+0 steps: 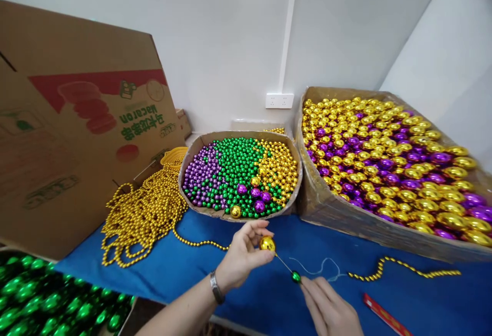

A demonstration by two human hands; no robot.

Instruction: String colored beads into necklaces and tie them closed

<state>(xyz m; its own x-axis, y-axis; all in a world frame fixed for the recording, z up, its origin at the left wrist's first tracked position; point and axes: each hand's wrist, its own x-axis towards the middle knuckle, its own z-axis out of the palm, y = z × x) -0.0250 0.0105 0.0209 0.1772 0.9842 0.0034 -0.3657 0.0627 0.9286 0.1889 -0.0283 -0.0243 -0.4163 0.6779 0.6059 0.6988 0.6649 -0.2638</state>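
Note:
My left hand point(240, 255) pinches a large gold bead point(267, 244) between thumb and fingers, just above the blue table cover point(184, 274). A thin needle runs from that bead down to a small green bead point(295, 276). My right hand point(330, 308) is closed on the needle beside the green bead. A pale thread point(321, 267) trails from there to a short strand of small gold beads point(403, 267). A second gold strand point(200, 244) leads left from my left hand.
A round cardboard tray point(240, 174) holds purple, green and gold beads. Right of it stands a big box of large gold and purple beads point(388, 162). A heap of gold bead strings point(142, 215) lies left. Green beads point(46, 300) fill the bottom-left corner. A red stick point(386, 315) lies near my right hand.

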